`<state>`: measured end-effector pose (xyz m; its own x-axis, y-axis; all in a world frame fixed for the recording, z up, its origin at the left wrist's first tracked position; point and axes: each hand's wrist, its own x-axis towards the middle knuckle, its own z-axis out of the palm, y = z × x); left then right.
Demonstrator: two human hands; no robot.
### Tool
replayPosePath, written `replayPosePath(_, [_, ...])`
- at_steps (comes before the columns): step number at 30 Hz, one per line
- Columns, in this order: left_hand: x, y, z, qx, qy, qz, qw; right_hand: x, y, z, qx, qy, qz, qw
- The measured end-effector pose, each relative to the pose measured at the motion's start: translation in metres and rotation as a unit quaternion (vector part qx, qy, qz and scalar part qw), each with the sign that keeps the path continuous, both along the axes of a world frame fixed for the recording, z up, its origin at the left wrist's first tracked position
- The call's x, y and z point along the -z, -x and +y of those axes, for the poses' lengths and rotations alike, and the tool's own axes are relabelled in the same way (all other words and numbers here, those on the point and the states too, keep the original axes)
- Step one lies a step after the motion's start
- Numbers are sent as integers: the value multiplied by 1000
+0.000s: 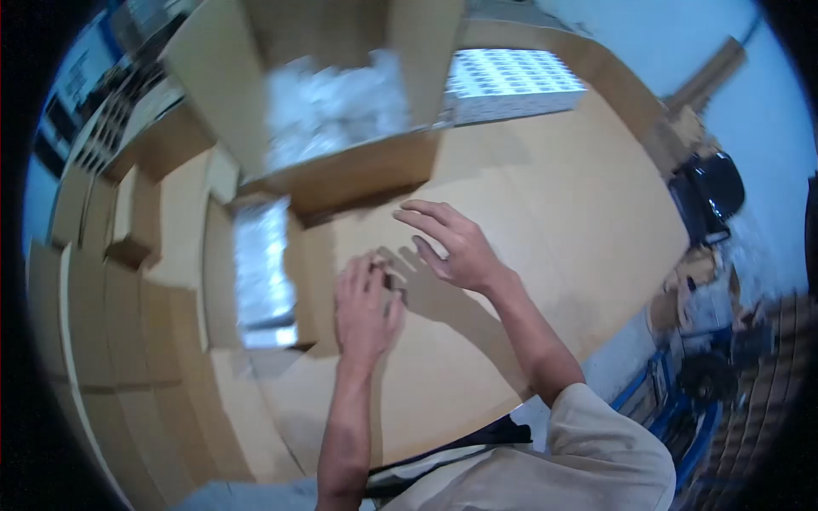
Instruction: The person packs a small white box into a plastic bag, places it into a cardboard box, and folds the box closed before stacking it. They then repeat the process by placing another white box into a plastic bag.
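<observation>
My left hand [365, 305] is low over the cardboard-covered table [528, 196], fingers stretched forward and thumb apart. Something small and dark shows by its fingertips, too blurred to name. To the right, my right hand [456, 247] hovers above the surface with its fingers spread and nothing in them, casting a shadow. Left of my left hand lies a shiny silvery plastic-wrapped pack [264, 277], beside brown cardboard walls. Beyond both hands stands a large open carton [366, 179] holding clear crinkled plastic bags [336, 106].
A block of small white printed boxes [515, 89] sits at the back of the table. Several brown cartons [128, 332] line the left side. At the right edge is a black glossy object [711, 192], with a blue metal frame [694, 447] below it.
</observation>
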<state>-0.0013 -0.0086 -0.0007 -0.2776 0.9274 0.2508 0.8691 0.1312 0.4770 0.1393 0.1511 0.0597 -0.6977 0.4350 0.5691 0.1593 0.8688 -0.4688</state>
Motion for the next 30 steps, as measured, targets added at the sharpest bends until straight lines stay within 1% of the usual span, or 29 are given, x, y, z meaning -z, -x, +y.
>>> replayPosePath(1, [-3, 2, 11, -3, -13, -3, 1000, -2, -10, 12, 22, -15, 1, 1000])
replayPosePath(2, [-4, 5, 21, -10, -25, -4, 1000, -6, -21, 24, 45, -4, -23, 999])
replayPosePath(5, [3, 15, 50, -16, -37, 13, 999, -11, -50, 58, 113, -28, -31, 993])
replayPosePath(11, [0, 18, 74, -26, -30, 18, 999, -10, -85, 109, 169, -49, -58, 983])
replayPosePath(17, [0, 21, 84, -42, -16, 35, 998, 8, -63, 165, 250, -31, -100, 962])
replayPosePath(20, [-1, 22, 84, -34, -17, 39, 999, 18, -40, 197, 289, -62, -100, 950])
replayPosePath(23, [-4, 21, 84, -41, -6, 15, 999, 30, -22, 223, 311, -43, -103, 944])
replayPosePath(26, [-5, 21, 85, -42, -8, 0, 999, 30, -11, 230, 355, -41, -161, 920])
replayPosePath(29, [-7, 22, 85, -42, 2, -6, 999, 39, -7, 239, 363, -59, -189, 910])
replayPosePath(30, [-7, 22, 86, -42, -1, -7, 999, 41, -8, 240, 359, -66, -165, 916])
